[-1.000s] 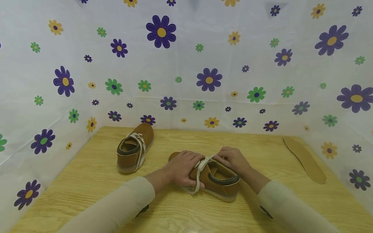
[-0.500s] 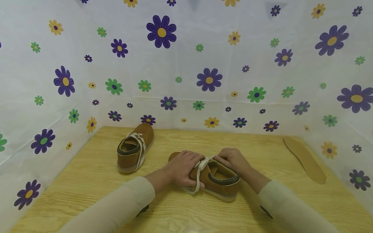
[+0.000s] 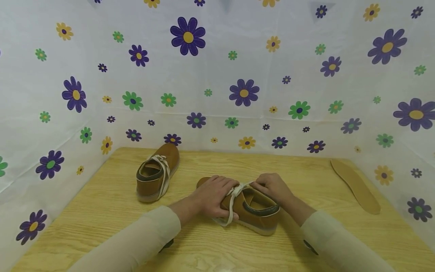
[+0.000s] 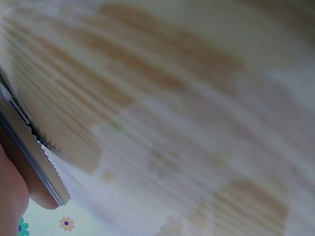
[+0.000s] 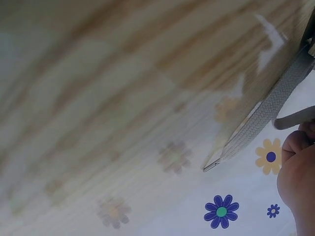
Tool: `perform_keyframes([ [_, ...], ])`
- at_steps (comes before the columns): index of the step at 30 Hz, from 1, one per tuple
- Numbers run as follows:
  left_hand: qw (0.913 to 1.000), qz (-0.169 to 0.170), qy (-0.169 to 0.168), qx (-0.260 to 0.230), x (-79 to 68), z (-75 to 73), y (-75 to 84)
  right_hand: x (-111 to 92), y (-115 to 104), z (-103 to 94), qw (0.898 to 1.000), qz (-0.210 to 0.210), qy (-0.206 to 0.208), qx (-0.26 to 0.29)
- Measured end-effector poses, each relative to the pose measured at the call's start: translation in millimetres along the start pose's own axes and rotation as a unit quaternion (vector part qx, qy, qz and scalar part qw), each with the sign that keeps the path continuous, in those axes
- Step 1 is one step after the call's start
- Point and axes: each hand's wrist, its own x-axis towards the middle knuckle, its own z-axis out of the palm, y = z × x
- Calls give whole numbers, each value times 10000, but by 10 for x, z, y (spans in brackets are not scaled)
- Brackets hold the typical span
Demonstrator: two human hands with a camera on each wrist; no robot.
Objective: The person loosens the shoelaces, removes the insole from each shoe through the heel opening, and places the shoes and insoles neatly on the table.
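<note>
In the head view, a brown low shoe (image 3: pixel 259 221) with a dark collar lies mid-table, its toe pointing to the far left. My left hand (image 3: pixel 214 196) grips its front part, fingers over the top and thumb along the near side. Between thumb and fingers, my right hand (image 3: pixel 274 187) pinches an end of the pale flat shoelace (image 3: pixel 235 193), which is crossed over the tongue. Another loop of lace hangs down the near side. The left wrist view catches the ridged sole edge (image 4: pixel 37 147) beside the hand; the right wrist view has the lace (image 5: pixel 273 108) with its metal tip.
A matching brown shoe (image 3: pixel 146 187) with loose laces stands at the back left of the wooden table (image 3: pixel 210 253). Far to the right lies a tan insole (image 3: pixel 357 187). A white flower-patterned sheet (image 3: pixel 217 71) encloses the table at the back and sides.
The right hand has shifted very slightly downward while keeping its pinch on the lace. The left hand and both shoes stay in place.
</note>
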Motion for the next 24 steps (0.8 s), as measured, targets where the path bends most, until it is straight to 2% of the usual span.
perform_keyframes([
  [11, 10000, -19, 2, -53, -8, 6, 1, -1, 5, 20, 9979, 565, -312, 58],
  [18, 10000, -32, -30, -67, -11, -1, 13, -18, -12, 6, 9935, 929, -589, 285],
  [24, 10000, -37, -10, -36, -11, 4, 5, -12, -11, -8, 9913, 958, -782, 458],
])
